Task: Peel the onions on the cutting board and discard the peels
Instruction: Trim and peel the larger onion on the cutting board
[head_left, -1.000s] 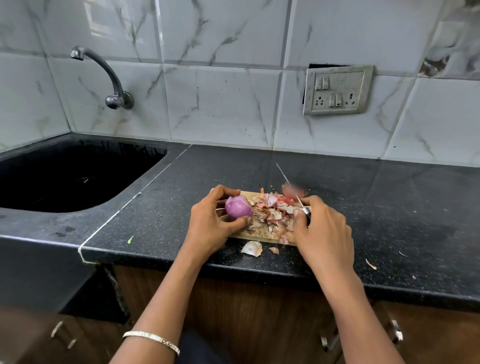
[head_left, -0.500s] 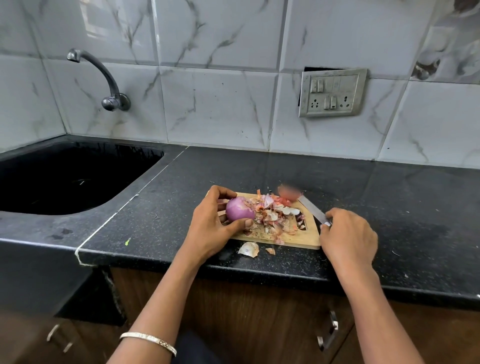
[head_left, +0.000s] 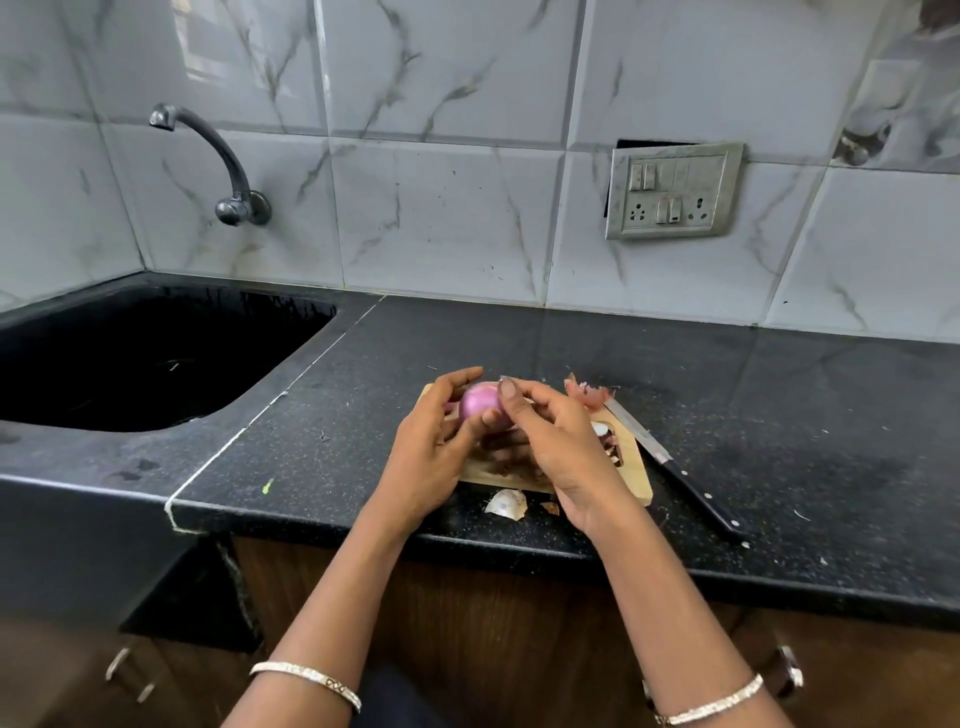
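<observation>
Closest to me, a stray peel (head_left: 506, 503) is lying on the counter (head_left: 311, 441) just beside the near edge, off the cutting board (head_left: 635, 475). I am judging it the first thing likely to go astray: a brush of my wrist could be sending it to the floor instead of the bin. The knife (head_left: 675, 473) is lying on the counter along the board's right side, its dark handle pointing towards me and its blade close to my right forearm. A careless sweep when I am gathering scraps could be catching that edge or knocking the knife off.

Above the board, my left hand (head_left: 431, 457) is cupping the onion (head_left: 477, 402), its fingers curled round the left side and its thumb pressing the front. My right hand (head_left: 563, 447) is closing on the onion's right side, thumb on top and fingers bent underneath. It seems to be picking at the skin, though I cannot tell whether a strip is coming away. The onion is looking smooth and glossy, so it may be slipping if I am tugging hard.

Beyond my fingers, more peels (head_left: 587, 392) are sitting at the board's far right corner, partly spilling onto the counter, so they may be scattering. Further left, the sink (head_left: 130, 358) is lying well apart.
</observation>
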